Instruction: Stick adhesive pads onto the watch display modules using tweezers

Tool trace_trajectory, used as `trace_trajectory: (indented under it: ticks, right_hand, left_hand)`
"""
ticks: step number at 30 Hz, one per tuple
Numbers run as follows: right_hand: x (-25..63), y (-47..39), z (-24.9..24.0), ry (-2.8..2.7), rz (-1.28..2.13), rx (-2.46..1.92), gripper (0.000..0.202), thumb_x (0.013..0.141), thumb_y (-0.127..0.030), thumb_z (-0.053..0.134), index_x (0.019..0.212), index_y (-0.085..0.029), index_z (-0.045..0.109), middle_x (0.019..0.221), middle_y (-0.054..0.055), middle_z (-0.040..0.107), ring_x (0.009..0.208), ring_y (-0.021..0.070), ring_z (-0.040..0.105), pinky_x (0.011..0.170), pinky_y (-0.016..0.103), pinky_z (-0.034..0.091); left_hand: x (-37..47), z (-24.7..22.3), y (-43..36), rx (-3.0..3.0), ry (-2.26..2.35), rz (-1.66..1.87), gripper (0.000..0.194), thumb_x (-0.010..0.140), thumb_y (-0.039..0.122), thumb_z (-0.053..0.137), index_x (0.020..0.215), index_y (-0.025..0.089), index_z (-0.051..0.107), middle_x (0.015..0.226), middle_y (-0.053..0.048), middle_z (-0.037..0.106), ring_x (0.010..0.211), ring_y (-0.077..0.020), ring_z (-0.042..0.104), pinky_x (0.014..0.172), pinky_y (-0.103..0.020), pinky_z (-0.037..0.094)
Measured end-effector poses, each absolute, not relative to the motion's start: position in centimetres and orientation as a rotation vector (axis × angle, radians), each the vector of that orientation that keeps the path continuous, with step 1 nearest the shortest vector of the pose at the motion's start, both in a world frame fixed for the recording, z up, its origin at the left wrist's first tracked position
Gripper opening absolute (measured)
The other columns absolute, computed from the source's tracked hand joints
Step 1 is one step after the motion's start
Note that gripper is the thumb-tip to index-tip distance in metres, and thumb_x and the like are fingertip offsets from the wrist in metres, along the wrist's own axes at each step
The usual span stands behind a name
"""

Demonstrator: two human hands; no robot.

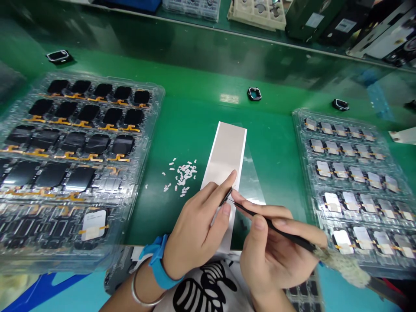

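My left hand (201, 221), with a blue strap at the wrist, is closed on a small dark flat piece (225, 197) held nearly edge-on between thumb and fingers; the fingers hide most of it. My right hand (276, 242) grips a slim black pointed tool (273, 225), its thin tip at the dark piece. Whether the tool has one or two prongs I cannot tell. Both hands are over a long strip of beige-faced white paper (228, 145). To the left of the strip lies a loose scatter of tiny white pieces (185, 173).
A clear tray (152, 117) of black screens with orange flex cables stands left. Another clear tray (302, 143) at right holds silver-backed parts. Small watch frames (254, 93) sit along the back of the green mat (195, 108). A shelf (195, 26) with boxes runs above.
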State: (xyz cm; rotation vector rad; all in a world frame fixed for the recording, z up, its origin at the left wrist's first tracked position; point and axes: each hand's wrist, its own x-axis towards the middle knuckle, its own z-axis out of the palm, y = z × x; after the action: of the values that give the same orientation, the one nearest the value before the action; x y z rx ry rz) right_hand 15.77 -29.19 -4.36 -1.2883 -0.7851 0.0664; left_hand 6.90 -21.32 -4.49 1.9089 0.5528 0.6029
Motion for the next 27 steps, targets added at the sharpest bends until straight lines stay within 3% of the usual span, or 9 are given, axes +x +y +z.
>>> trace_trajectory:
  ticks: [9, 21, 27]
  right_hand:
    - [15.86, -29.57, -4.7, -0.804, 0.103, -1.245, 0.032, 0.09, 0.001, 0.057, 0.109, -0.024, 0.051, 0.098, 0.005, 0.072, 0.095, 0.0225, 0.075, 0.08, 0.045, 0.07]
    - [16.06, -29.53, -4.79, -0.857, 0.072, -1.23, 0.043, 0.083, 0.01, 0.057, 0.11, -0.024, 0.053, 0.099, 0.004, 0.072, 0.092, 0.0222, 0.075, 0.078, 0.046, 0.07]
    - [16.54, -29.45, -4.9, -0.941, 0.055, -1.162, 0.041, 0.082, 0.014, 0.054, 0.109, -0.017, 0.053, 0.099, 0.006, 0.072, 0.091, 0.0226, 0.075, 0.081, 0.047, 0.07]
  left_hand:
    - [6.86, -4.67, -21.39, 1.955, 0.588, 0.601, 0.051, 0.105, 0.022, 0.032, 0.155, 0.025, 0.035, 0.097, -0.006, 0.061, 0.085, -0.019, 0.059, 0.075, -0.034, 0.051]
    - [6.83, -4.62, -21.34, 1.919, 0.566, 0.598, 0.05, 0.105, 0.023, 0.033, 0.155, 0.023, 0.036, 0.096, -0.006, 0.06, 0.091, -0.0204, 0.06, 0.081, -0.035, 0.051]
    - [6.77, -4.69, -21.3, 1.896, 0.558, 0.598, 0.052, 0.104, 0.021, 0.033, 0.155, 0.025, 0.035, 0.096, -0.005, 0.058, 0.088, -0.0202, 0.059, 0.081, -0.034, 0.05]
